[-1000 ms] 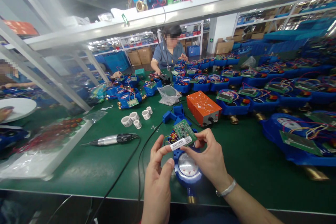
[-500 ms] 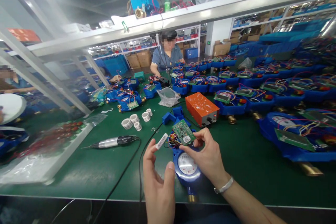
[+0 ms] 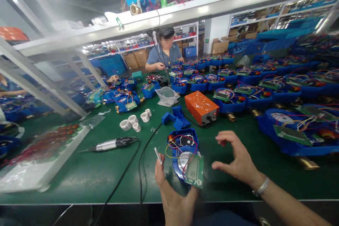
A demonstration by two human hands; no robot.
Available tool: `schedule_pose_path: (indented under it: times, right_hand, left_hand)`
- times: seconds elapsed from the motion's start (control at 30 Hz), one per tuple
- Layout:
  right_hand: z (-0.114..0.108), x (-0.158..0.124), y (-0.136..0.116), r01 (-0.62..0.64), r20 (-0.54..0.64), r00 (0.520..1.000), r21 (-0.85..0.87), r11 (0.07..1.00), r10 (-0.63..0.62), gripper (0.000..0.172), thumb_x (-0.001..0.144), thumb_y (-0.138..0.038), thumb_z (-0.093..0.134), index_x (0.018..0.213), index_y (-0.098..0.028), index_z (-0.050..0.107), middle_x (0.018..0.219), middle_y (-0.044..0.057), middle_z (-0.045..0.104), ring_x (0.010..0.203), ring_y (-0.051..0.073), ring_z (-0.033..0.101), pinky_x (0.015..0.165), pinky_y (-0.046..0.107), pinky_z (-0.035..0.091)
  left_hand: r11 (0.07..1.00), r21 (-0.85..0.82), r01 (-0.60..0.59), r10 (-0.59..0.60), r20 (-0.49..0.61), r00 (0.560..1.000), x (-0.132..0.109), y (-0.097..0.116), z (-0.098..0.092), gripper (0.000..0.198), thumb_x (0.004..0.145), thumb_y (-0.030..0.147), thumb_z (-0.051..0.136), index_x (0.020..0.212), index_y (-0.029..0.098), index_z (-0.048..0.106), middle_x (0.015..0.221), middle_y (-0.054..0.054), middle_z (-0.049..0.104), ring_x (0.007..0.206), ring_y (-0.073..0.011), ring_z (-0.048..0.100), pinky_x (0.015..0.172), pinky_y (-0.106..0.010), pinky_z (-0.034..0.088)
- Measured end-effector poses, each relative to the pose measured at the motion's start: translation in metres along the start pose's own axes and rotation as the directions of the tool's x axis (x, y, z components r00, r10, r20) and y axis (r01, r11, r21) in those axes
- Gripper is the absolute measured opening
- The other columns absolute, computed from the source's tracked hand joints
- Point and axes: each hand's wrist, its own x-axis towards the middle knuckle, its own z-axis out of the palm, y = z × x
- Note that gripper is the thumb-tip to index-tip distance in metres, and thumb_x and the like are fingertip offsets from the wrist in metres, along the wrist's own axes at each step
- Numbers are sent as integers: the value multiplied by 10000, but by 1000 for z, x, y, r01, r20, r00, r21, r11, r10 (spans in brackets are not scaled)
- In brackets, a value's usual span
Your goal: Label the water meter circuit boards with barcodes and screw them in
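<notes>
A blue water meter (image 3: 182,144) with coloured wires lies open on the green bench in front of me. Its green circuit board (image 3: 195,171) hangs on the wires over the dial, tilted toward me. My left hand (image 3: 174,197) is below the meter, palm up; a small white barcode label (image 3: 158,155) sticks up from a fingertip, and the thumb touches the board's lower edge. My right hand (image 3: 237,159) hovers to the right of the meter with curled, spread fingers and holds nothing.
An orange box (image 3: 200,107) and blue plastic parts (image 3: 176,118) sit behind the meter. An electric screwdriver (image 3: 111,144) with a black cable lies left, near several white caps (image 3: 134,122). Many blue meters (image 3: 286,127) fill the right side. A person (image 3: 164,54) works across the bench.
My right hand let go of the circuit board and moved right; the board dropped down over the dial. My left hand turned palm up, still carrying the label.
</notes>
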Motion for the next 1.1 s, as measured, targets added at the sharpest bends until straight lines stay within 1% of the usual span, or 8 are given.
schedule_pose_path:
  times: [0.2, 0.4, 0.57, 0.63, 0.7, 0.83, 0.93, 1.1]
  right_hand:
    - [6, 53, -11, -9, 158, 987, 122, 993, -11, 478, 855, -515, 595, 1218, -206, 560, 1127, 109, 625, 1014, 242, 591, 880, 374, 494]
    - [48, 101, 7, -316, 547, 832, 329, 890, 93, 335, 928, -441, 477, 1041, -235, 715, 1052, 25, 734, 1024, 194, 672, 945, 414, 511]
    - [45, 51, -1, -423, 392, 866, 246, 872, 309, 412, 954, -388, 412, 1231, -162, 616, 1289, 138, 620, 1196, 270, 582, 1022, 543, 429]
    - [33, 18, -15, -502, 279, 853, 206, 840, 441, 484, 949, -426, 434, 1359, -175, 489, 1402, 158, 513, 1306, 283, 477, 1059, 547, 395]
    - [19, -8, -25, -564, 315, 815, 235, 791, 487, 554, 927, -439, 494, 1411, -194, 386, 1361, 166, 535, 1199, 268, 575, 959, 480, 510]
    - [3, -17, -14, -474, 379, 829, 83, 877, 412, 657, 713, -420, 772, 1263, -210, 480, 1320, 145, 521, 1143, 287, 581, 967, 462, 491]
    - [11, -7, 8, -446, 503, 818, 251, 859, 278, 1080, 626, -416, 845, 1471, -253, 192, 1470, 151, 372, 1285, 283, 478, 1093, 470, 373]
    - [40, -5, 13, -359, 542, 836, 421, 833, 87, 1057, 656, -494, 810, 1495, -260, 212, 1547, 134, 267, 1411, 304, 296, 1160, 476, 238]
  left_hand:
    - [992, -119, 49, -45, 33, 998, -2, 3, 2, 1037, 691, 279, 773, 1483, 301, 103, 1515, -175, 246, 1281, -338, 442, 1044, -540, 382]
    - [978, -206, 19, 0, 94, 996, 5, -9, -2, 1028, 695, 221, 755, 1475, 329, 94, 1453, -172, 335, 1197, -304, 536, 995, -509, 444]
    - [945, -328, 16, 91, 308, 947, 39, -36, -31, 994, 770, 186, 709, 1468, 401, 33, 1477, -152, 319, 1226, -287, 537, 1004, -488, 450]
    - [952, -290, 100, 2, 332, 943, 51, -44, -38, 889, 841, 209, 640, 1469, 400, 40, 1485, -135, 320, 1244, -261, 525, 1044, -484, 412]
    - [943, -271, 193, -93, 341, 935, 60, -47, -38, 784, 901, 243, 557, 1481, 369, 46, 1445, -122, 396, 1263, -233, 507, 1085, -472, 365]
    - [931, -321, 173, -29, 409, 912, 68, -45, -17, 777, 923, 257, 521, 1499, 332, 5, 1430, -114, 444, 1323, -212, 437, 1141, -460, 279]
    - [924, -364, 120, 35, 393, 919, 69, -44, 1, 805, 926, 245, 515, 1500, 319, -45, 1400, -118, 475, 1309, -210, 452, 1141, -467, 277]
    - [913, -381, 147, -21, 316, 949, 66, -46, 4, 829, 910, 252, 542, 1499, 312, -37, 1367, -126, 492, 1262, -212, 499, 1115, -453, 323]
